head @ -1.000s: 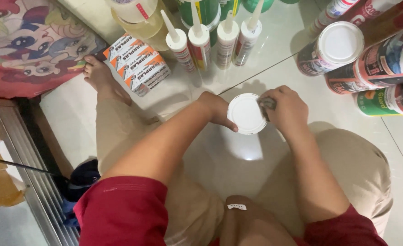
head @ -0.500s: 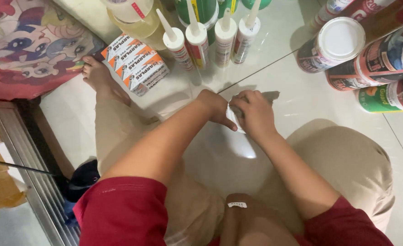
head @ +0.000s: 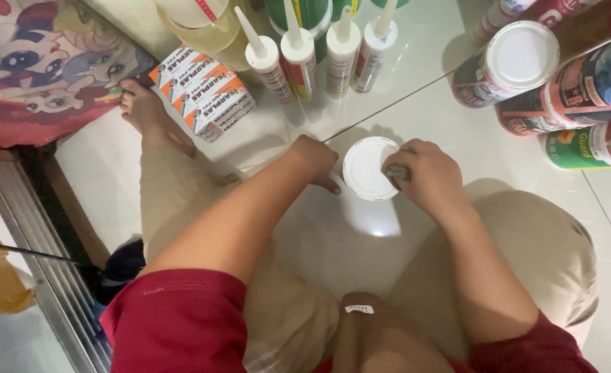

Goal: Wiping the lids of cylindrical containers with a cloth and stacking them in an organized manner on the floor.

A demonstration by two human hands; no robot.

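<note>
White plastic forms the round lid (head: 365, 168) of the can on the tiled floor (head: 457, 124), directly in front of your knees and between your two hands. Your left hand (head: 316, 160) rests against the lid's left edge with the fingers curled; whether it grips the can below cannot be told. Your right hand (head: 426, 176) is clenched around a small dark tool (head: 394, 173), whose tip lies on the lid's right rim. Four upright sealant cartridges (head: 319, 59) with white nozzles stand in a row beyond the lid. An orange-and-white carton (head: 203, 93) lies to their left, just beside your bare foot (head: 142, 107). Several paint cans (head: 519, 65) lie on their sides at upper right, well apart from the lid.
</note>
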